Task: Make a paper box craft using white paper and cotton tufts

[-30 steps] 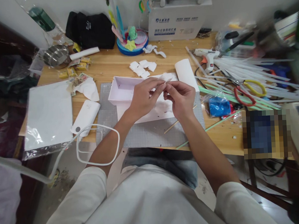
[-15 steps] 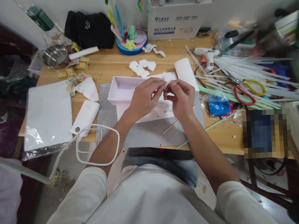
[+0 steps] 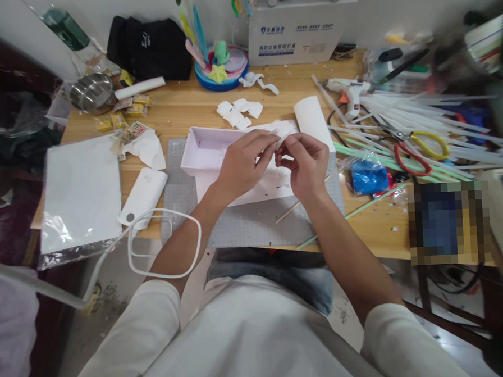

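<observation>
Between my fingertips is a small white piece (image 3: 283, 140), thin and paper-like, partly hidden by the fingers. My left hand (image 3: 245, 162) pinches its left side, and my right hand (image 3: 304, 162) pinches the right side. Beneath them lies a white sheet (image 3: 252, 193) with small dark specks, on a grey cutting mat (image 3: 237, 228). An open, pale lilac box (image 3: 211, 151) stands just left of my left hand. Near my right wrist a thin wooden stick (image 3: 287, 212) rests on the mat. Behind my right hand is a curved white sheet (image 3: 313, 120).
White scraps (image 3: 234, 113) lie behind the box. To the right are a glue gun (image 3: 351, 93), scissors (image 3: 409, 146), many translucent sticks and a blue packet (image 3: 369, 176). A white power bank (image 3: 144, 197) and a bagged white sheet (image 3: 81, 194) are left. A white looped tube (image 3: 167, 276) crosses my left forearm.
</observation>
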A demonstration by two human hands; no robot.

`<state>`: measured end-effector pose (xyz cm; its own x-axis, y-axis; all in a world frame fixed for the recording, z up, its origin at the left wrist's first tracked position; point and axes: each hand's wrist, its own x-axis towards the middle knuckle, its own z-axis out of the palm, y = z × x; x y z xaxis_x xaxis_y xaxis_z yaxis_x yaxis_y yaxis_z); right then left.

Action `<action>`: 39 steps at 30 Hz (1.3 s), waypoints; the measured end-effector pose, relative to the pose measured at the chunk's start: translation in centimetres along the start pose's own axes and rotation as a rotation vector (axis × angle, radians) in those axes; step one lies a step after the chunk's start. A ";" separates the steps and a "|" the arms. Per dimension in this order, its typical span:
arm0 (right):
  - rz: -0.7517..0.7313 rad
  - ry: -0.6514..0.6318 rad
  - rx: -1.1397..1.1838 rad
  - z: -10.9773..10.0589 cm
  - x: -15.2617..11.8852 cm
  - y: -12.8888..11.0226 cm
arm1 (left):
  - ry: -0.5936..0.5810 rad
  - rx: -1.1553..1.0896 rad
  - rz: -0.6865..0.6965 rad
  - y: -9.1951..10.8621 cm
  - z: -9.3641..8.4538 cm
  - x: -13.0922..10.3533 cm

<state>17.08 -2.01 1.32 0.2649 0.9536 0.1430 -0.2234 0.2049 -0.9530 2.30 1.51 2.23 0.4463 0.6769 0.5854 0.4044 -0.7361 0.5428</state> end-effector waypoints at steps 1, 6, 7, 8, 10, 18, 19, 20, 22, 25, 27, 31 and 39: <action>-0.004 0.000 -0.004 0.0 0.0 0.0 | 0.004 0.006 0.011 -0.1 0.0 0.0; 0.018 0.020 0.005 0.0 -0.1 -0.1 | -0.003 0.032 0.020 -0.2 0.2 -0.1; 0.021 0.024 0.009 0.0 -0.1 -0.1 | -0.007 0.032 0.017 -0.2 0.2 -0.1; 0.023 0.027 0.011 0.0 -0.1 -0.1 | -0.008 0.031 0.016 -0.2 0.2 -0.1; 0.021 0.022 0.007 0.1 -0.1 -0.1 | -0.009 0.035 0.014 -0.1 0.1 0.0; 0.013 0.019 -0.033 0.0 -0.1 0.1 | -0.002 0.026 0.025 -0.1 0.1 0.0; 0.009 0.018 -0.038 -0.1 0.0 0.1 | -0.003 0.024 0.024 -0.1 0.1 0.0; 0.003 0.017 -0.041 -0.1 0.0 0.2 | 0.000 0.023 0.022 0.0 0.1 0.0; -0.014 0.008 -0.050 -0.1 0.0 0.3 | 0.000 0.024 0.022 0.0 0.1 0.0; -0.046 -0.006 -0.088 -0.2 0.0 0.5 | -0.004 0.018 0.018 0.2 0.0 0.0; -0.084 -0.009 -0.122 -0.3 0.0 0.5 | -0.013 0.011 0.008 0.4 -0.1 0.1; -0.224 -0.018 -0.282 -0.3 -0.3 0.2 | -0.056 0.036 -0.020 0.4 -0.4 0.2; -0.448 -0.008 -0.672 0.1 -0.7 -0.3 | -0.194 0.238 0.038 -0.5 -0.6 0.2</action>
<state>16.92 -2.78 1.56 0.1877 0.8145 0.5489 0.5152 0.3942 -0.7611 1.70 2.00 2.49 0.5995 0.6519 0.4643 0.5498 -0.7570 0.3530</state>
